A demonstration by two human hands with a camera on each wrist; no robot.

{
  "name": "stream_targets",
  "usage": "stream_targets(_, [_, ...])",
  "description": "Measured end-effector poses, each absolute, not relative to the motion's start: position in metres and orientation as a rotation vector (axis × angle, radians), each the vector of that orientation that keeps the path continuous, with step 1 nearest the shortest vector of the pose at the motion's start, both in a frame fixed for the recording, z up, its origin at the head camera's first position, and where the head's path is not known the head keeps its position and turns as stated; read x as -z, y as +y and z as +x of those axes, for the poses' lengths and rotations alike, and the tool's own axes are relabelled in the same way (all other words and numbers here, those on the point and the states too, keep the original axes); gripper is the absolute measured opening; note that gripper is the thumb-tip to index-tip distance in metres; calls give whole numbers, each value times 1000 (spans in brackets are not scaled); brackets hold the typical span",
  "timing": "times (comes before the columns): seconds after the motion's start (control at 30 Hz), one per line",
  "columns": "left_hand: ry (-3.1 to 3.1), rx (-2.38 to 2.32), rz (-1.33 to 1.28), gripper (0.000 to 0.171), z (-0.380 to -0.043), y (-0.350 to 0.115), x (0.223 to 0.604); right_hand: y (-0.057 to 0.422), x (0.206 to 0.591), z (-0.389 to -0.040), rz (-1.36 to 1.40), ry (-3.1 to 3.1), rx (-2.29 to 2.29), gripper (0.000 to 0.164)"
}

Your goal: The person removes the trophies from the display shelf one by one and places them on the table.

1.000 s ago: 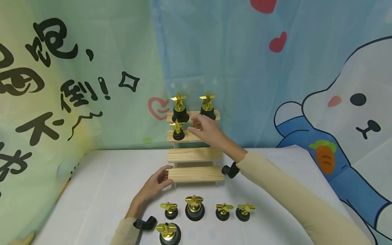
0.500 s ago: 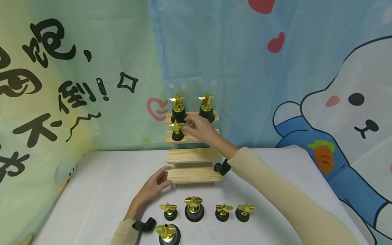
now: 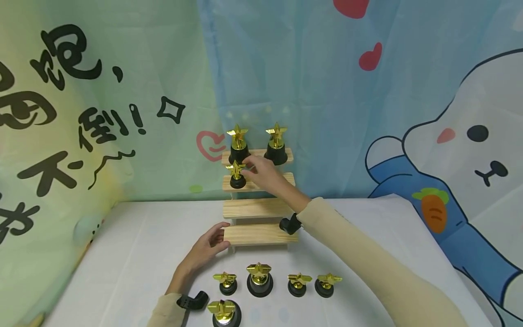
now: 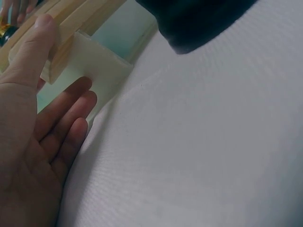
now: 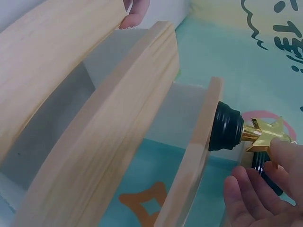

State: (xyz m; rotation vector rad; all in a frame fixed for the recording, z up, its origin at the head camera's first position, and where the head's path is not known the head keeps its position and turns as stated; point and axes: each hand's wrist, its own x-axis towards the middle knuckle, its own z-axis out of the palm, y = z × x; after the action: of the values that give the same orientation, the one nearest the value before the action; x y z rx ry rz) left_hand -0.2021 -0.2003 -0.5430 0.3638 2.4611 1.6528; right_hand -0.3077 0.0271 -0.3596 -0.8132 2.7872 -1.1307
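Note:
A tiered wooden display stand [image 3: 261,209] rises at the back of the table. My left hand [image 3: 208,245] holds the left end of its lowest board; in the left wrist view the thumb [image 4: 33,52] lies along the board and the other fingers reach by the pale side panel [image 4: 94,61]. A small gold star trophy [image 3: 237,175] with a black base stands upright on the second tier from the top, at the left. My right hand [image 3: 265,175] is at its star, the thumb [image 5: 286,153] overlapping a star tip in the right wrist view, fingers loosely bent.
Two larger star trophies stand on the top tier, a left one [image 3: 239,145] and a right one [image 3: 276,145]. Several more trophies, among them a large one [image 3: 259,279], stand on the white tablecloth [image 3: 130,254] before the stand. A printed curtain [image 3: 327,113] hangs behind.
My right hand has moved left along the second tier, from beside the small trophy up to its star. The left hand has stayed at the lowest board.

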Motion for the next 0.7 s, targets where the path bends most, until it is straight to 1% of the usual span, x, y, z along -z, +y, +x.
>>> stream_targets(0.27, [2462,-1640,351,55,-203,-199,544,28,364,-306,-866,2807,1215,28])
stream_targets(0.7, [2469,-1636,352,56,-203,-199,544,31,375,-297,-881,2620,1571,20])
